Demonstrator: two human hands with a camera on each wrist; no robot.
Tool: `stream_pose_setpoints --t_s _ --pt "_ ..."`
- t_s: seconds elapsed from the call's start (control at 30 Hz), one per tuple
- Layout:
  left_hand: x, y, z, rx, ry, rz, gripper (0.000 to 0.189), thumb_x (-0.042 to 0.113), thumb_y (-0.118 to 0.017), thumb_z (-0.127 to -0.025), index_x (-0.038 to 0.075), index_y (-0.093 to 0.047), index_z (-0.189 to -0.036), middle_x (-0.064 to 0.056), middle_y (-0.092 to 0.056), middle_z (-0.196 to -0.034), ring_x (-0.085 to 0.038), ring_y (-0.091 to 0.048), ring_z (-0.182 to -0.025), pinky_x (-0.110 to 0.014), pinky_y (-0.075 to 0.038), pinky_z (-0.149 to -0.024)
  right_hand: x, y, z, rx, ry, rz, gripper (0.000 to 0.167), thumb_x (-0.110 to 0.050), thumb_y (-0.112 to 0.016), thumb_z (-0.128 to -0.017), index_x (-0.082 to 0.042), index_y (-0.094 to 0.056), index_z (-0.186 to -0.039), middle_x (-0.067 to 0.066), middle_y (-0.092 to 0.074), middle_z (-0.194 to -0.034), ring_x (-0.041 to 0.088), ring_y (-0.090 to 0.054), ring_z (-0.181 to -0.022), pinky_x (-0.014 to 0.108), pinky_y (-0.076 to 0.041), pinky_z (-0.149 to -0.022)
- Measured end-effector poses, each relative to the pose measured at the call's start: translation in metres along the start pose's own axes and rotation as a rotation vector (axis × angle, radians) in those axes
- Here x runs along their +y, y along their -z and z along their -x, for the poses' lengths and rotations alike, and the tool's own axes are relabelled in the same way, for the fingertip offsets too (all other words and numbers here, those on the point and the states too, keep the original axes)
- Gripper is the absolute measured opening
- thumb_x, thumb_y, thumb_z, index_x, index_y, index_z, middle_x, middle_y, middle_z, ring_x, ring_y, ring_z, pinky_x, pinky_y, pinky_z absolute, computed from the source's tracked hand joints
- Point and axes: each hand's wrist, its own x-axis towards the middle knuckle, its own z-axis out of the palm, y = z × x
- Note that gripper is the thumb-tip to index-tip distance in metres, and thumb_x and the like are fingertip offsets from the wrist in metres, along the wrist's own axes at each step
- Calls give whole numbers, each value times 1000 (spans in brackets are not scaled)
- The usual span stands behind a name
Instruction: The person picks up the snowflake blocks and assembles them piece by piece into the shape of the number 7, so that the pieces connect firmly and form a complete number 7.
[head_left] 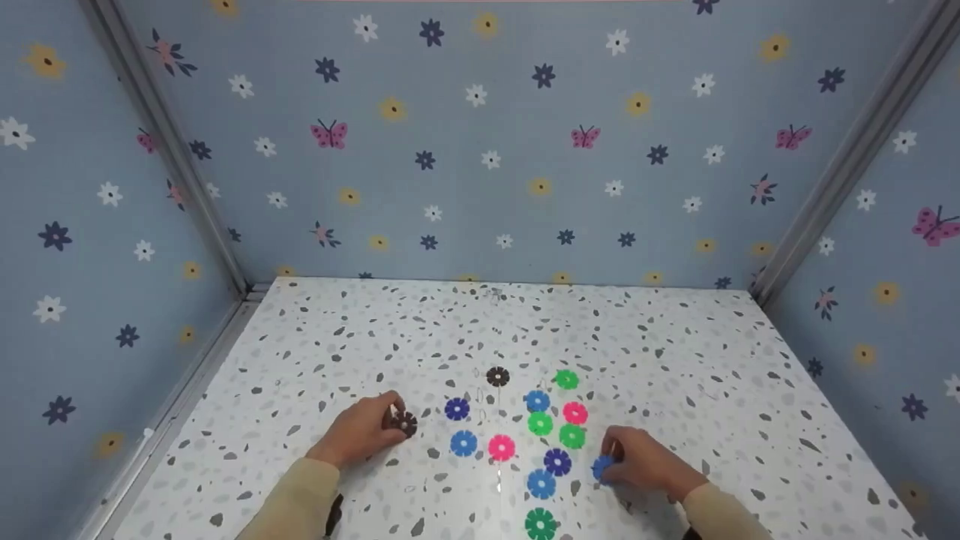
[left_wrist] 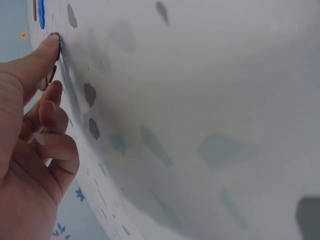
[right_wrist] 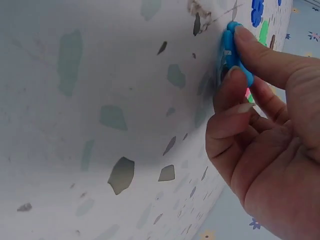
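At the left of the head view, my left hand (head_left: 366, 429) pinches a brown notched plastic disc (head_left: 406, 424) between thumb and fingers, low over the speckled tabletop. The left wrist view shows this disc edge-on, as a dark rim (left_wrist: 52, 75) at the fingertips. To the right, my right hand (head_left: 637, 461) grips a light blue notched disc (head_left: 602, 468) at its edges. In the right wrist view the blue piece (right_wrist: 231, 50) stands on edge between thumb and index finger, close to the table surface. The fingers partly cover both pieces.
Several similar discs lie flat between the hands: another brown one (head_left: 498, 376), a dark blue one (head_left: 457, 409), a pink one (head_left: 502, 448), a light green one (head_left: 540, 424) and a darker green one (head_left: 540, 523). Patterned blue panels (head_left: 480, 127) enclose the white speckled table (head_left: 360, 322).
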Motion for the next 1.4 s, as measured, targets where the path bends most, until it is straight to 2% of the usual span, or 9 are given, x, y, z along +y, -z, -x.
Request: stream_pose_setpoints --t_s 0.13,0.17,0.27,0.3,0.53,0.77,0.93,1.1,1.4 --pt "-36 -33 -17 85 24 -49 12 13 -71 -91 8 -65 -100 -3 -63 -86 -16 -56 -73 -37 -48 -67 40 -4 -21 -20 -87 -81 20 -16 -75 -89 -4 -66 -102 4 -60 -89 19 -57 -80 36 -50 -71" --pt "-35 -36 -19 93 45 -56 8 13 -70 -91 9 -66 -97 -1 -64 -86 -16 -56 -74 -38 -49 -68 40 -4 -23 -11 -118 -103 20 -16 -76 -88 -5 -68 -102 3 -61 -89 18 -58 -80 36 -51 -71" --pt "-36 -42 -24 130 18 -59 4 16 -68 -94 12 -68 -93 3 -60 -86 -15 -54 -76 -37 -47 -69 43 -5 -27 43 -106 -189 20 -16 -73 -90 -2 -68 -104 4 -62 -88 18 -59 -77 35 -52 -66" --pt "-31 -43 -26 145 27 -61 4 17 -68 -94 14 -69 -91 6 -59 -85 -13 -54 -75 -36 -47 -68 41 -5 -27 62 -112 -218 19 -16 -71 -91 -2 -67 -104 4 -62 -87 18 -58 -74 34 -51 -64" --pt "2 -56 -34 232 -93 -70 8 14 -70 -92 12 -73 -100 7 -65 -88 -5 -54 -71 -27 -48 -64 28 -11 -30 135 -95 -410 21 -16 -64 -97 0 -58 -108 6 -63 -76 13 -51 -53 26 -41 -49" --pt "37 -73 -45 207 -173 5 9 16 -70 -93 15 -70 -102 7 -70 -87 -3 -53 -64 -24 -47 -58 21 -14 -35 126 -116 -516 25 -21 -64 -98 0 -57 -109 7 -67 -71 9 -42 -46 25 -36 -47" --pt "58 -91 -53 182 -240 39 12 14 -69 -93 13 -68 -105 4 -71 -88 -1 -55 -64 -21 -48 -58 16 -17 -34 115 -126 -564 28 -23 -63 -98 1 -57 -111 8 -68 -70 9 -45 -46 25 -41 -47" --pt "75 -105 -65 182 -313 80 12 12 -69 -92 11 -69 -104 3 -71 -87 -1 -55 -64 -19 -48 -57 9 -20 -36 129 -124 -615 31 -26 -63 -98 1 -57 -113 10 -69 -72 9 -46 -47 25 -42 -47" --pt "91 -120 -75 204 -374 82 11 12 -70 -92 13 -69 -103 5 -71 -86 0 -56 -65 -15 -46 -58 -3 -27 -38 117 -112 -704 28 -26 -63 -98 -2 -56 -111 8 -69 -71 9 -43 -44 25 -30 -41"
